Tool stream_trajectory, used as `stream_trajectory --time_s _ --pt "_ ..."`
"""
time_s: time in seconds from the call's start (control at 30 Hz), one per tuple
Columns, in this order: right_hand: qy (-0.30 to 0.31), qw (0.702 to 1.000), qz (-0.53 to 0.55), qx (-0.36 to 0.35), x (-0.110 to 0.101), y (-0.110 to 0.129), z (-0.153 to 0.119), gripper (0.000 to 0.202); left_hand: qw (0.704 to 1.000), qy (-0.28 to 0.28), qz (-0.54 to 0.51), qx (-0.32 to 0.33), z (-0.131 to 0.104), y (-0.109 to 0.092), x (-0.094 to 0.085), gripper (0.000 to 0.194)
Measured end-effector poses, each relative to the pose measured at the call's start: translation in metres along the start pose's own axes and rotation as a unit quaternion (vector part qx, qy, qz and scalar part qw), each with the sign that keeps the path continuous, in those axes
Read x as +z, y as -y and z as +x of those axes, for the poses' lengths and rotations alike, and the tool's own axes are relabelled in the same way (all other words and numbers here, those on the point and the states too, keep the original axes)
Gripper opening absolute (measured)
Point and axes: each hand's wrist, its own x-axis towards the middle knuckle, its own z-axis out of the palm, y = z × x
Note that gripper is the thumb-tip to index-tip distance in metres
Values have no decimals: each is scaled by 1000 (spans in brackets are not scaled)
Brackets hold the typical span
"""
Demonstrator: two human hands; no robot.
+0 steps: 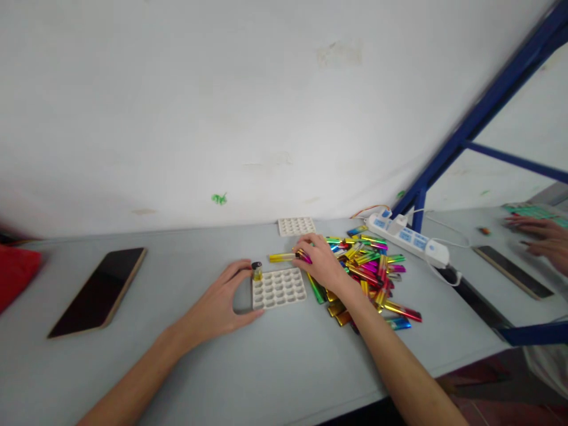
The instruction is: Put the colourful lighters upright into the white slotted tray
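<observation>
Grey table (266,367) by white wall. L hand (222,305) rests flat, fingers apart, touching white tray (278,288), one lighter (257,271) standing in its corner slot. R hand (322,263) pinches a lighter at pile (373,272) w/ fingers clamped.

Tray (278,288) mid-table — lighter pile (368,272) right, phone (98,291) left, perhaps a second tray (296,226) behind.
</observation>
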Motion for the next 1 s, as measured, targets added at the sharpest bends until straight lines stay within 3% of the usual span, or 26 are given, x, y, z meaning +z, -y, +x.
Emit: stream_trajectory --time_s 0.1,0.2,0.33,0.43,0.5,0.57,0.67,0.73,1.0 --pt "-52 981 180 41 -2 5 3 14 1000 -3 -5 -3 3 1 0 66" --pt "-83 911 384 126 -2 20 7 41 1000 -10 -3 -7 11 0 3 62" --pt "-60 803 561 189 0 46 11 64 1000 -2 -1 -5 26 -2 9 61" --pt "-19 780 597 188 2 58 12 70 1000 14 -1 -1 36 -4 11 62" --pt "7 787 583 199 4 61 11 68 1000 19 0 0 40 -3 11 64" --pt "7 820 532 208 8 60 10 66 1000 17 2 0 41 -2 12 66" --pt "-55 895 401 189 15 55 9 68 1000 5 -3 0 40 3 14 68" --pt "-89 923 329 179 20 52 8 70 1000 2 -16 6 39 5 16 68" --pt "-93 941 256 202 27 51 5 46 999 -16 -50 12 34 4 19 67"
